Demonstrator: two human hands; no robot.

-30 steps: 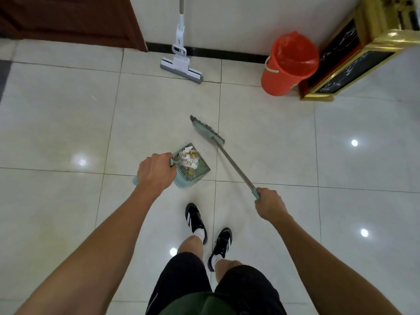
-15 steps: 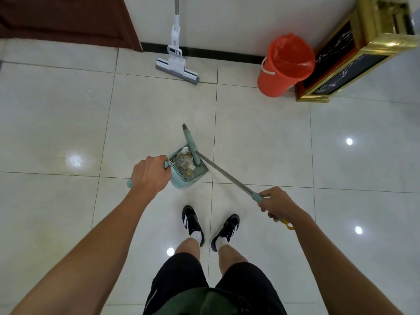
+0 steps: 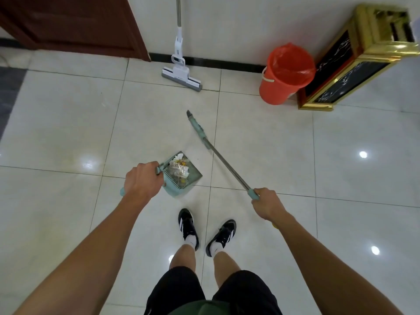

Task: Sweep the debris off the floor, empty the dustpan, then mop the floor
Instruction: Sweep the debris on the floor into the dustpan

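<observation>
Left hand gripped the loaded teal plastic dustpan, right hand the teal metal-shafted broom; pan should stay level toward upper-right orange lined bucket.

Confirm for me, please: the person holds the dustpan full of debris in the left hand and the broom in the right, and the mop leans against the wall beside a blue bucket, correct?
Not quite: the head view shows the bucket is orange-red with a matching liner, not blue. The rest stands: the left hand holds the dustpan full of debris, the right hand holds the broom, and the mop leans against the wall.
</observation>
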